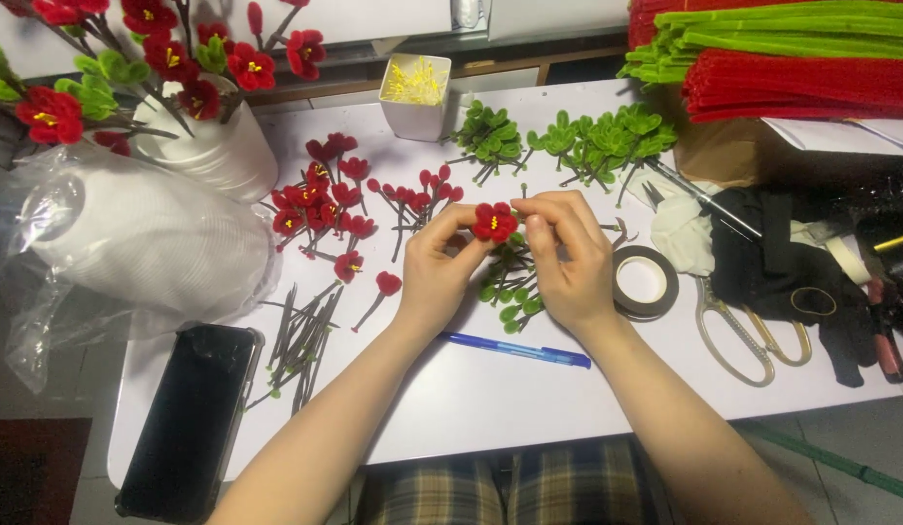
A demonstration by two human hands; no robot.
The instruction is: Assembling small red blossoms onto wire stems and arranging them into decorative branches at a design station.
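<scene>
Hands meet at the centre of the frame: your left hand point(437, 272) and right hand point(568, 258) both pinch the red pipe-cleaner flower point(494, 222) from either side, fingertips pressed together on it above the white surface point(471, 399). Its bloom faces up toward you, its stem hidden behind your fingers. Both hands sit equally close. Green leaf sprigs point(510, 292) lie just beneath, a blue pen point(517, 350) lower down.
</scene>
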